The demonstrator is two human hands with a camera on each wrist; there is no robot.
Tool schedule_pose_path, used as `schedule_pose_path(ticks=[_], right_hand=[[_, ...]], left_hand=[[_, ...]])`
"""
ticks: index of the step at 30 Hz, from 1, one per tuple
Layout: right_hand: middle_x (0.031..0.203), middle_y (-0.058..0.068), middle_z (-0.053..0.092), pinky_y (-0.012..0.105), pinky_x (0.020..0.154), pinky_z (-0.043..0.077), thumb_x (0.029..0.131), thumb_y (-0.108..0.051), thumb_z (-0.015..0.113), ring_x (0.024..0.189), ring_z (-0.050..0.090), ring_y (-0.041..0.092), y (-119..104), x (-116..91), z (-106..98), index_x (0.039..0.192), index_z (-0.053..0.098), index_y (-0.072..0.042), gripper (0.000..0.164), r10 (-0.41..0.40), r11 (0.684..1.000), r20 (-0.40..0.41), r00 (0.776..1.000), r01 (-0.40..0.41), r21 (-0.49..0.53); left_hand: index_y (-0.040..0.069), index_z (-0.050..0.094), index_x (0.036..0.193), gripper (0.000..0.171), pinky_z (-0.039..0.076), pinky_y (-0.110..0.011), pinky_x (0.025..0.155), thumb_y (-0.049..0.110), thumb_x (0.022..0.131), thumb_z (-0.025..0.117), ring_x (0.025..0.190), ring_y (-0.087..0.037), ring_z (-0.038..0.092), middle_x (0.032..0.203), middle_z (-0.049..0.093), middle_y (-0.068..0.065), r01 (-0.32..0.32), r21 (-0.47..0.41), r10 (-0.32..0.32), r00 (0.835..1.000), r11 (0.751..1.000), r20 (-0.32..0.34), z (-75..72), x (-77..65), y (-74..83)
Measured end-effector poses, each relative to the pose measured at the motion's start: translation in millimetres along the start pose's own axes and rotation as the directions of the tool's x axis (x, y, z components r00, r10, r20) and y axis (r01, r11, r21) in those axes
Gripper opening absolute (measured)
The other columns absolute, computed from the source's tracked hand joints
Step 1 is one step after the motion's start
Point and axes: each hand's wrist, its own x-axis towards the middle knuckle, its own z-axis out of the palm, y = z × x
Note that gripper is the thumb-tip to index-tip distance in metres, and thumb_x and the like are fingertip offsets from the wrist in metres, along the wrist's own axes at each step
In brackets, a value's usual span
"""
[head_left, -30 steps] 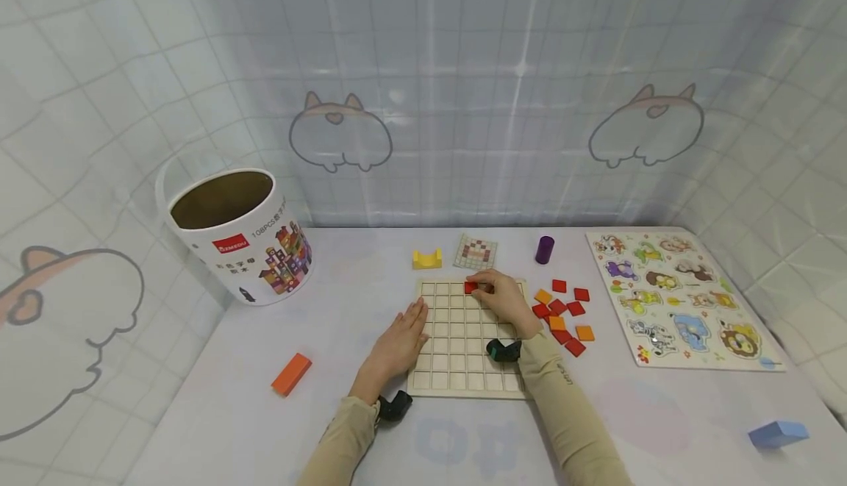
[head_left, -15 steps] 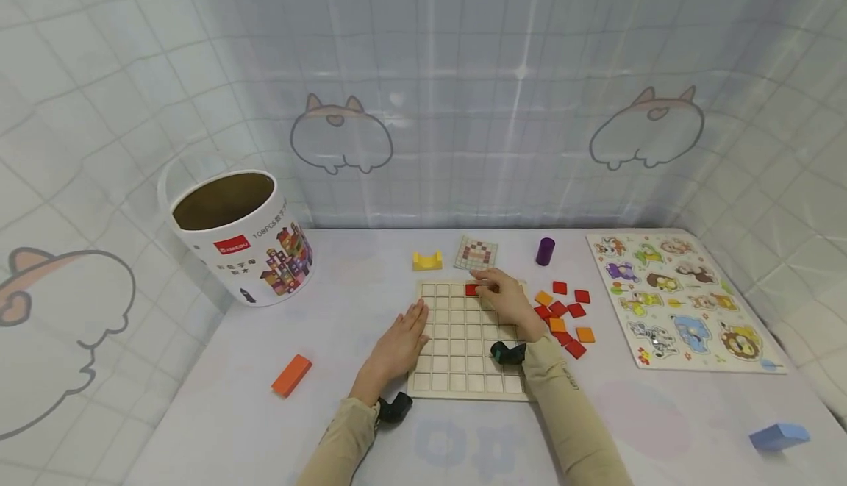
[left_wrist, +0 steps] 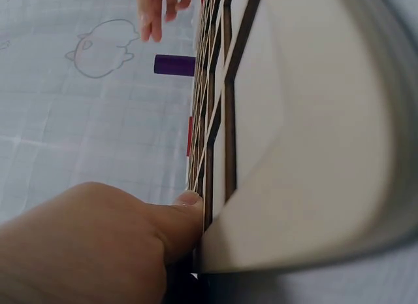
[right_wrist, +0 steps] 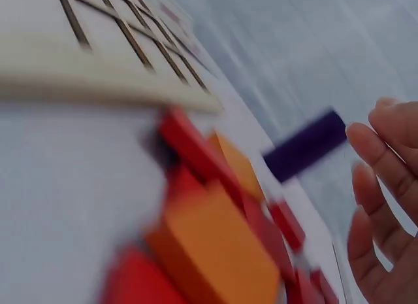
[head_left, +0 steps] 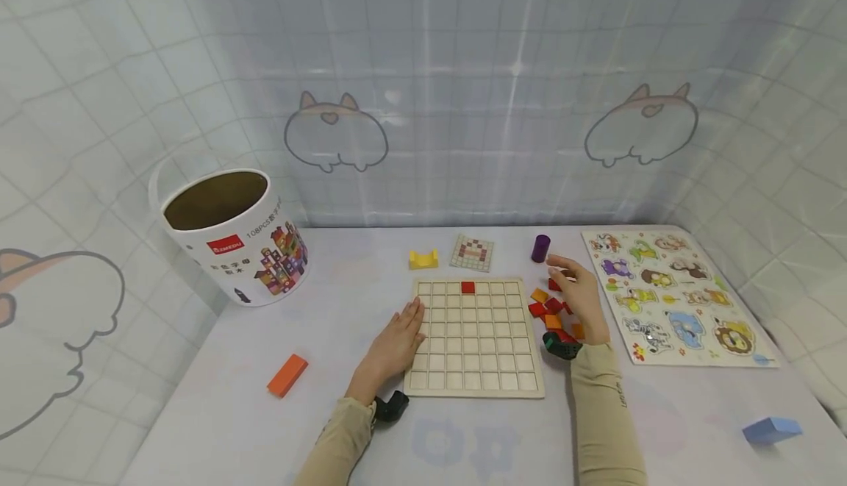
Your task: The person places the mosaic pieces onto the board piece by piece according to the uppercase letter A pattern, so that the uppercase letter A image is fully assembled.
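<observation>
My left hand (head_left: 395, 340) rests along the left edge of a wooden grid board (head_left: 473, 392), its fingers stretched out. In the left wrist view the thumb (left_wrist: 179, 216) touches the board's rim. One red square tile (head_left: 467, 287) sits in a cell of the top row. To the right of the board, my right hand (head_left: 580, 296) hovers over loose red and orange tiles (head_left: 552, 321), partly covering them. Its fingers are loosely bent and hold nothing. The right wrist view shows the fingers apart from the tiles, with blurred orange tile (right_wrist: 219, 245) nearest the camera.
Behind the board lie a pattern card (head_left: 472, 253) and a yellow block (head_left: 423, 259). A purple cylinder (head_left: 540, 248) stands near the right fingertips. An animal puzzle board (head_left: 681, 298), a blue block (head_left: 771, 430), an orange block (head_left: 287, 375) and a large bucket (head_left: 241, 251) surround the work area.
My right hand has let go of the red tile in the top row and moved right, over the loose tiles. The left hand has stayed on the board's edge.
</observation>
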Motion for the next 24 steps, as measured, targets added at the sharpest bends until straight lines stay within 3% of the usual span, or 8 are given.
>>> schedule_pose_path(ticks=[5,7,9,13,16,24], right_hand=[[0.131,0.017,0.060,0.022,0.083,0.044,0.100,-0.025,0.055,0.112,0.051,0.022,13,-4,-13,0.133,0.059,-0.008,0.038,0.123,0.990,-0.046,0.991,-0.126,-0.063],[0.132,0.020,0.059,0.027,0.086,0.045,0.099,-0.023,0.055,0.117,0.051,0.030,17,-5,-15,0.133,0.058,-0.007,0.038,0.137,0.983,-0.029,0.990,-0.139,-0.117],[0.130,0.022,0.059,0.030,0.084,0.047,0.098,-0.019,0.056,0.112,0.054,0.034,19,-6,-15,0.132,0.059,-0.005,0.037,0.118,0.978,-0.003,0.993,-0.117,-0.172],[0.114,0.024,0.065,0.028,0.070,0.043,0.092,-0.015,0.064,0.091,0.055,0.032,22,-4,-14,0.127,0.063,-0.005,0.036,0.043,0.951,0.009,0.999,-0.038,-0.306],[0.107,0.023,0.066,0.028,0.069,0.035,0.090,-0.015,0.067,0.087,0.052,0.030,24,-3,-13,0.123,0.066,-0.005,0.035,0.010,0.930,-0.004,1.000,-0.011,-0.368],[0.110,0.024,0.065,0.032,0.072,0.039,0.091,-0.014,0.066,0.088,0.052,0.031,24,-4,-9,0.122,0.065,-0.002,0.033,0.024,0.934,-0.018,1.000,-0.029,-0.357]], left_hand=[[-0.006,0.027,0.150,0.056,0.025,-0.051,0.119,0.022,0.104,0.042,0.147,-0.035,0.025,0.160,0.022,-0.020,0.002,-0.007,-0.002,1.000,1.000,0.006,-0.4,1.2,-1.6],[-0.006,0.026,0.150,0.056,0.025,-0.051,0.119,0.021,0.103,0.043,0.147,-0.036,0.025,0.159,0.022,-0.020,0.001,-0.015,0.000,1.000,1.000,0.009,-0.7,1.3,-1.7],[-0.007,0.027,0.149,0.056,0.026,-0.052,0.118,0.020,0.103,0.043,0.147,-0.037,0.025,0.159,0.023,-0.021,-0.005,-0.023,0.005,1.000,1.000,0.004,-0.7,1.4,-1.5],[-0.008,0.028,0.149,0.056,0.027,-0.053,0.118,0.019,0.103,0.044,0.146,-0.038,0.026,0.158,0.023,-0.022,-0.013,-0.027,0.013,1.000,1.000,-0.007,-0.8,2.2,-1.1],[-0.007,0.026,0.150,0.056,0.026,-0.051,0.119,0.020,0.103,0.043,0.147,-0.037,0.025,0.159,0.022,-0.020,-0.004,-0.024,0.004,1.000,1.000,0.002,-1.1,2.6,-0.1],[-0.007,0.027,0.150,0.055,0.026,-0.052,0.118,0.019,0.103,0.043,0.147,-0.037,0.025,0.159,0.021,-0.021,0.011,-0.041,-0.011,1.000,0.999,0.001,-1.9,0.7,0.7]])
